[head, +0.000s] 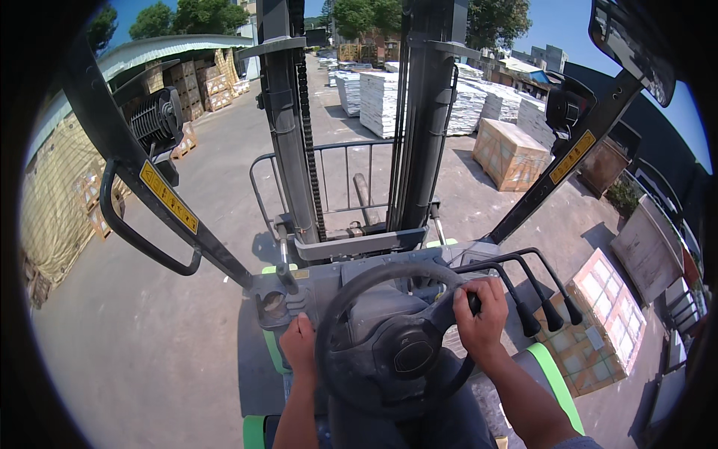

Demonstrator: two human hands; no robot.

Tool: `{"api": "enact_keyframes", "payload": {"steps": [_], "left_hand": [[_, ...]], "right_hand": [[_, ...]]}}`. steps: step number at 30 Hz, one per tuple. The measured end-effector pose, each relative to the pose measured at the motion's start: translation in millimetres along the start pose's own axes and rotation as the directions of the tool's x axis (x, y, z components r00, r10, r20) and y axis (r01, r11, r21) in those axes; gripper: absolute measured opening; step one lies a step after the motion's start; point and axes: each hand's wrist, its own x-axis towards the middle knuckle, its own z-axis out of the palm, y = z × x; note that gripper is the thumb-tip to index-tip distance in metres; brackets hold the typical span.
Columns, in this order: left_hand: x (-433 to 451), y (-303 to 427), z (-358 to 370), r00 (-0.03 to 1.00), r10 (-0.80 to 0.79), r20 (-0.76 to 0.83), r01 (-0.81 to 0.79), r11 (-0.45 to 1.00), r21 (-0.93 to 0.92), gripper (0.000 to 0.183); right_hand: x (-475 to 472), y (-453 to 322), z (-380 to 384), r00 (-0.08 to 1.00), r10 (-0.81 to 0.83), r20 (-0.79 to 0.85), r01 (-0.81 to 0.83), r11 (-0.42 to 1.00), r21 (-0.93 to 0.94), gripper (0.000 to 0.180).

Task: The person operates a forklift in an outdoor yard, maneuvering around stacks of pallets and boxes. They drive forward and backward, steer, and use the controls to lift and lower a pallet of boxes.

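Note:
My right hand (483, 314) grips the black spinner knob (474, 303) on the upper right of a forklift's steering wheel (343, 297). My left hand (299, 343) is curled into a fist just left of the wheel rim, below a grey lever (286, 278) with a ribbed rubber boot (296, 301). Its fingers are turned away, so whether they hold anything is hidden. Three black hydraulic levers (552, 317) stand to the right of my right hand. Ahead rise the dark mast uprights (418, 129), with a lift chain (307, 123) and a load backrest (348, 147) beyond.
A crated load (594, 331) stands close on the right; a wooden crate (511, 154) sits farther ahead. White stacked slabs (381, 104) fill the yard beyond the mast. On the left, netted goods (61, 207) and crates (185, 84) line a shed. Paved ground (168, 314) stretches alongside.

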Motion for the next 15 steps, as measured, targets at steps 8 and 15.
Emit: {"api": "enact_keyframes", "payload": {"steps": [8,15], "left_hand": [[73.7,11.0,89.1,0.996,-0.026,-0.083,0.021,0.998,-0.058,0.042],[191.8,41.9,138.0,0.989,-0.037,-0.144,0.016,0.989,-0.15,0.037]], "right_hand": [[-59.6,16.8,38.3,0.846,-0.264,0.464,0.112,0.937,0.331,0.018],[192.6,17.7,266.0,0.929,-0.349,0.125,0.268,0.865,0.424,0.011]]}}
